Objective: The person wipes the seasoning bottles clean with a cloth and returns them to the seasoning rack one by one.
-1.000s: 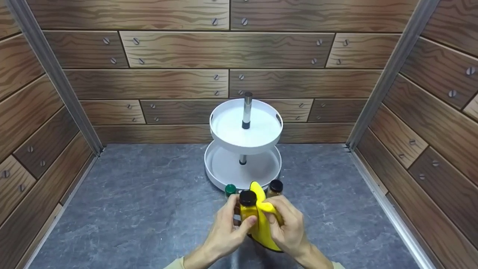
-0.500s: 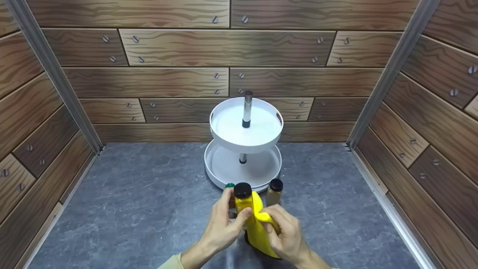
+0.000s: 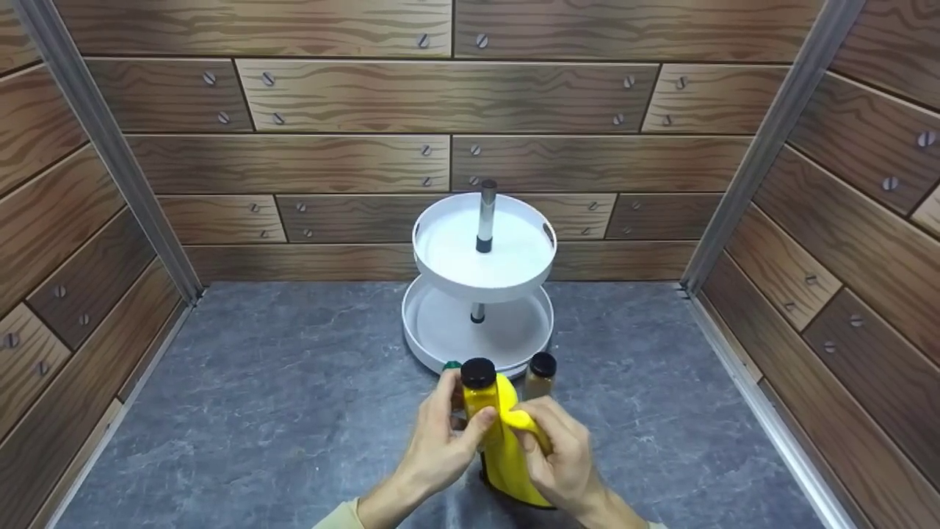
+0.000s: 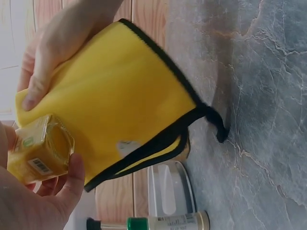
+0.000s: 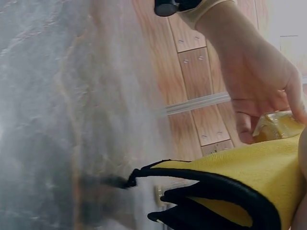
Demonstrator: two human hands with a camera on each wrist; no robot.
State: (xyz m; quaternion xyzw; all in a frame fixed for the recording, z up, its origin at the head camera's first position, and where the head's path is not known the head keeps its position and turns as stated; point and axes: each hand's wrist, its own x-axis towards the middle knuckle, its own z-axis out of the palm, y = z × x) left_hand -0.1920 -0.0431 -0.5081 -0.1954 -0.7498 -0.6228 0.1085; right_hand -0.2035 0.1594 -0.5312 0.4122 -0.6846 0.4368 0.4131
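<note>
My left hand point(image 3: 439, 441) grips a square jar point(image 3: 480, 397) of yellow contents with a black lid, held up above the table. Its label and barcode show in the left wrist view. My right hand point(image 3: 562, 448) pinches a folded yellow cloth point(image 4: 120, 91) with black edging. The cloth hangs down from the fingers, right beside the jar, and one black-edged corner dangles low. Just beyond the hands stand a jar with a black lid point(image 3: 542, 367) and a green-capped jar point(image 3: 451, 365), the latter mostly hidden behind my left hand.
A white two-tier round stand point(image 3: 481, 290) with a metal centre post stands behind the jars. The grey marbled table point(image 3: 279, 411) is enclosed by wood-patterned walls point(image 3: 352, 162) and metal corner rails point(image 3: 771, 463).
The yellow jar and left hand have moved slightly up and left, hiding more of the green cap. The cloth has come lower, uncovering more of the black-lidded jar behind.
</note>
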